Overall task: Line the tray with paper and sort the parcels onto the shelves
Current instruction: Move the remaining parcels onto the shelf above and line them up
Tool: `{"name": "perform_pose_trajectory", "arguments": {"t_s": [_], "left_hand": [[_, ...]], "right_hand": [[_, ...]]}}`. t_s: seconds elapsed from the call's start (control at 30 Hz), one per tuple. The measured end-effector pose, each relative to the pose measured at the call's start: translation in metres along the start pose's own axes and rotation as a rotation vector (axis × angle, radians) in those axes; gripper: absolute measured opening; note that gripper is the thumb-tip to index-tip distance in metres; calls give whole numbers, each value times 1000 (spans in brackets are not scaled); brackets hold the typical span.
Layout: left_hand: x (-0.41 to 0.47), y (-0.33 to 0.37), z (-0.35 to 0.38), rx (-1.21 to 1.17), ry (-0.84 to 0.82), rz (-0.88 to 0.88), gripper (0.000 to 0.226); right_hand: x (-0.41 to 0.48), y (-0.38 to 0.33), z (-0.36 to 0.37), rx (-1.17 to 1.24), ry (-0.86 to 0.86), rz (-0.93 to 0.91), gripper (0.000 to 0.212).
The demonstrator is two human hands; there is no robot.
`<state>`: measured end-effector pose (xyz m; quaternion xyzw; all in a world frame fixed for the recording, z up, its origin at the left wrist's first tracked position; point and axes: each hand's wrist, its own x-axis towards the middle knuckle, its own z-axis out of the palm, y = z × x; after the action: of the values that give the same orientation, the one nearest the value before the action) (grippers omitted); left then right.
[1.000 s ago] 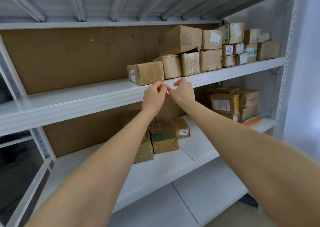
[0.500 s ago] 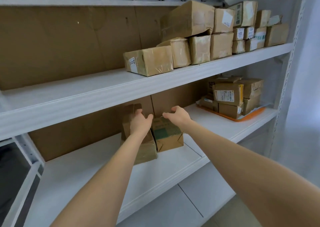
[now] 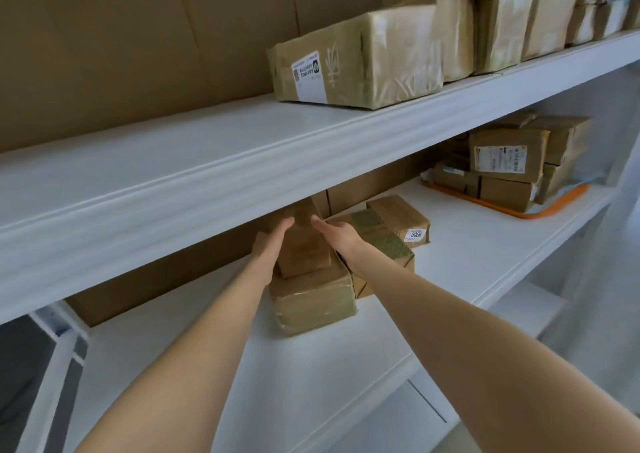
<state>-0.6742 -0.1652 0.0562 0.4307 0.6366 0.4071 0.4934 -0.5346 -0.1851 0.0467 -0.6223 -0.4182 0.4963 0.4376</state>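
The left hand [image 3: 272,245] and the right hand [image 3: 334,233] are extended under the upper shelf [image 3: 242,162], and a small brown parcel [image 3: 303,250] is flanked by them. The left palm is laid flat against its left side, and the right fingers [image 3: 320,222], nearly straight, are set against its right side; neither hand is curled round it. The far end of this parcel is hidden by the shelf edge. It is borne on a larger taped parcel [image 3: 311,302], which is rested on the middle shelf [image 3: 467,245]. Just right of the right wrist a parcel with green patches [image 3: 381,238] is seen, and beyond it a parcel labelled 3006 [image 3: 403,219]. Well apart, at the far right of the same shelf, an orange tray [image 3: 502,208] is loaded with stacked parcels [image 3: 502,162]. On the upper shelf a wide labelled parcel [image 3: 356,61] is placed near the front edge, a row of further parcels [image 3: 512,20] is ranged to its right, and a cardboard backing [image 3: 121,37] is stood behind.
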Motion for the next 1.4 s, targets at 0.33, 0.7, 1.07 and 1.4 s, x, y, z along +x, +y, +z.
{"name": "perform_pose_trajectory", "arguments": {"t_s": [0.33,0.7,1.07,1.4], "left_hand": [[32,-4,0,-68,-209,-96,58],[2,1,20,-173,-254,-53,45],[-85,13,105,-19,-526,-65,35],[-193,38,200,201,-649,91,34]], "right_hand": [[17,-5,7,55,39,126,71],[-15,0,-47,336,-20,195,62],[-92,42,-158,517,-55,270,77],[-185,56,-272,663,63,178,81]]}}
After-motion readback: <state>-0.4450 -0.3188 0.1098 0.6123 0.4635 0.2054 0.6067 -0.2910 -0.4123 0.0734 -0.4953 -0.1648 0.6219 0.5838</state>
